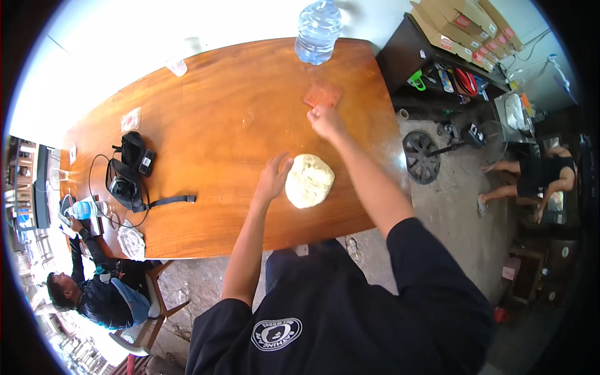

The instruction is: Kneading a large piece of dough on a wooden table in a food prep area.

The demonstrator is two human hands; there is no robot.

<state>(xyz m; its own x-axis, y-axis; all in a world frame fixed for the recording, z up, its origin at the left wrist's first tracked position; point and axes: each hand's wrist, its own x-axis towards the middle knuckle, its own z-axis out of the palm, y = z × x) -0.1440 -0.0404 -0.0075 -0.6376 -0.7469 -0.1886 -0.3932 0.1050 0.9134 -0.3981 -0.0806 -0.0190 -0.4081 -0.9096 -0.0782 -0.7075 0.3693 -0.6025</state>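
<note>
A pale, round lump of dough (310, 181) lies on the wooden table (219, 150) in front of me. My left hand (274, 177) rests against or close beside its left side, with the fingers stretched out and nothing held. Farther out, my right hand (325, 121) is closed, fingers curled together, at the near edge of a flat reddish-orange packet (323, 96). Whatever is between those fingers is hidden. Faint whitish traces show on the wood beyond the packet.
A large clear water bottle (317, 34) stands at the far edge, and a plastic cup (177, 66) farther left. Black straps with a cable and device (130, 169) lie at left. One person (100, 294) sits at the left; a pedestal fan (422, 156) stands right.
</note>
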